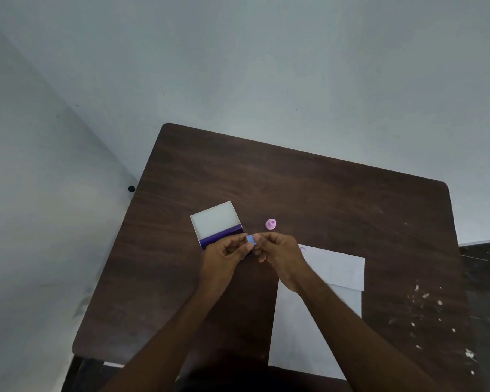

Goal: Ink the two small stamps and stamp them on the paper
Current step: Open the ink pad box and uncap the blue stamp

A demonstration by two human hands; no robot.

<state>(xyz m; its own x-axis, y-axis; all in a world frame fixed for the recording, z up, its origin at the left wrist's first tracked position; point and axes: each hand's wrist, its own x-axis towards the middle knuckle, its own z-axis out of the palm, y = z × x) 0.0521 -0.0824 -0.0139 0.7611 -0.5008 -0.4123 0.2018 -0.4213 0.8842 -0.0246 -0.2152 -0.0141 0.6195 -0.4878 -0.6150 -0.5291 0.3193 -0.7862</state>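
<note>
Bare forearms reach in from the near edge, meeting over the dark wooden bench [294,193]. Both hands hold the blue stamp [251,239] between them: the left hand [224,254] pinches it with thumb and fingers [239,239], and the right hand [280,254] grips its other side with curled fingertips [259,237]. It is a small, stubby, light-blue piece, mostly covered, so its face cannot be made out.

Just beyond the left fingers sits the ink pad [219,226], lid up and white inside, the purple pad partly hidden behind that hand. Beyond the right fingers, a little apart, stands the pink stamp [270,224], small and round with a narrower top. Under the right wrist lies the white paper [337,270], one faint purplish mark [302,250] near its far corner, too small to read; the right arm hides part of the sheet.
</note>
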